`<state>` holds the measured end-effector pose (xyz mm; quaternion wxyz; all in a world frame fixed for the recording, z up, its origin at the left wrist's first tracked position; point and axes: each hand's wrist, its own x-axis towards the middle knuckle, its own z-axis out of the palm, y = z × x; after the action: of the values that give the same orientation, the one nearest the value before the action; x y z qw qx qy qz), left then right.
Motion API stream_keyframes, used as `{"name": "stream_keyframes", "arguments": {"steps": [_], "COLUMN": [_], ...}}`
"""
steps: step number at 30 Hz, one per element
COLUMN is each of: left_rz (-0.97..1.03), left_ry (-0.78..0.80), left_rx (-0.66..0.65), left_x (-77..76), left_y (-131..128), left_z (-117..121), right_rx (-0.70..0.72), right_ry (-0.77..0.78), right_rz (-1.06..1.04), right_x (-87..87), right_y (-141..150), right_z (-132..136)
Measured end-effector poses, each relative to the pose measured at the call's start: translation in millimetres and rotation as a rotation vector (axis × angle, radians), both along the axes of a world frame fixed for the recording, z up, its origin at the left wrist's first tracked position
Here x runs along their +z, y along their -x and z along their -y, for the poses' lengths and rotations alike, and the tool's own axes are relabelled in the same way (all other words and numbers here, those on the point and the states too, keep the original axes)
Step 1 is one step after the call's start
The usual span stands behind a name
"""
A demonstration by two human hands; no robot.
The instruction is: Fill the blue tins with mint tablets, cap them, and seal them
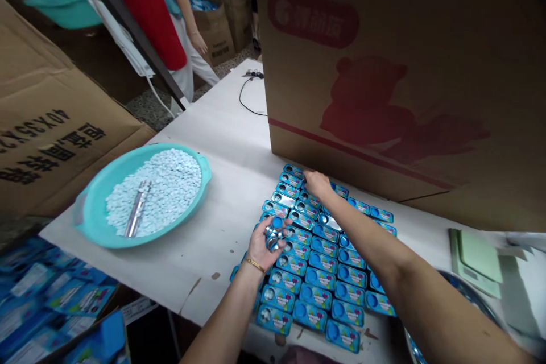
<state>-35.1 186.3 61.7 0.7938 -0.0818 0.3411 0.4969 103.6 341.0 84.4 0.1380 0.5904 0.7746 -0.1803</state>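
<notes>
Several small blue tins (324, 261) lie in rows on the white table (230, 142). My left hand (265, 243), with a gold bracelet at the wrist, is closed around a small stack of blue tin lids held over the left side of the rows. My right hand (318, 183) reaches to the far end of the rows, its fingers down on a tin there, against the base of a big cardboard box (384, 68). Whether it grips that tin I cannot tell.
A teal basin (91, 210) of pale blue tablets with a metal scoop (136, 210) sits at left. Cardboard boxes (46, 125) stand left, blue packets (46, 296) lie bottom left. Another person (157, 17) stands behind. A green scale (475, 259) and a metal bowl (469, 296) sit right.
</notes>
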Motion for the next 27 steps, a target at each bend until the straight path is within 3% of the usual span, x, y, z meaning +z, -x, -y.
{"name": "stream_keyframes", "arguments": {"steps": [2, 5, 8, 11, 14, 22, 27], "left_rz": [-0.012, -0.054, -0.052, 0.004, -0.002, 0.028, 0.030], "left_ry": [-0.008, 0.020, 0.074, 0.063, 0.088, 0.202, 0.217], "left_rx": [-0.029, -0.041, -0.066, -0.099, -0.017, 0.148, 0.210], "left_x": [-2.0, -4.7, -5.9, -6.6, -6.4, 1.9, -0.6], "left_y": [-2, -12, -21, -23, -19, -12, -9], "left_z": [-3, -5, -4, 1, 6, 5, 3], "right_rx": [0.104, 0.318, 0.319, 0.141, -0.025, -0.080, -0.085], "right_ry": [-0.036, 0.038, 0.062, -0.026, -0.084, 0.032, 0.091], "right_rz": [-0.225, -0.544, -0.551, -0.461, -0.238, 0.016, 0.057], "right_x": [1.8, -3.0, -8.7, -9.1, -8.8, -24.2, -19.9], "right_y": [1, 3, -3, -19, -29, 0, 2], "right_z": [26, 62, 77, 64, 40, 3, -5]}}
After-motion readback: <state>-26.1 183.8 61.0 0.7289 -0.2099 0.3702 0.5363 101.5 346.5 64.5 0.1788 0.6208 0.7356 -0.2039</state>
